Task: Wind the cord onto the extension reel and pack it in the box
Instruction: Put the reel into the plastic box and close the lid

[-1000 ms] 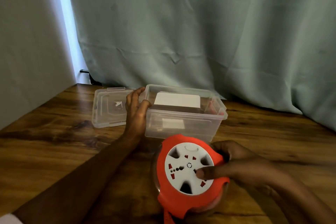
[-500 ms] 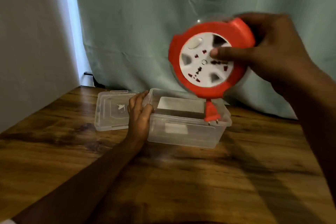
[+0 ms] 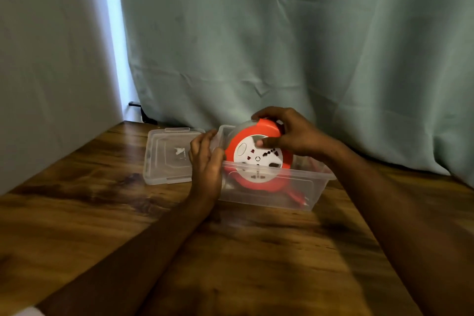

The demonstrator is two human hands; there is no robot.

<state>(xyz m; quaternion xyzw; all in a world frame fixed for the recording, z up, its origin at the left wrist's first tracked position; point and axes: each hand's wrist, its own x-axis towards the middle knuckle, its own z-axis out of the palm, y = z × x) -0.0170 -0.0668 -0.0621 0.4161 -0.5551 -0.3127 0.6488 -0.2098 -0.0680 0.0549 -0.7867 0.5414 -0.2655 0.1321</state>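
The orange extension reel (image 3: 256,159) with its white socket face stands tilted on edge, its lower half inside the clear plastic box (image 3: 295,192). My right hand (image 3: 287,133) grips the reel's top rim, thumb across the white face. The orange plug and a short piece of cord (image 3: 297,196) lie in the box at the bottom right. My left hand (image 3: 206,161) holds the box's left end wall, fingers curled over its rim.
The box's clear lid (image 3: 169,156) lies flat on the wooden table (image 3: 230,251) just left of the box. A pale green curtain (image 3: 282,46) hangs close behind; a grey wall (image 3: 51,59) stands at the left.
My right hand has brought the reel down from high in the air into the box. The plug that hung below it now lies inside. The left hand stays on the box.
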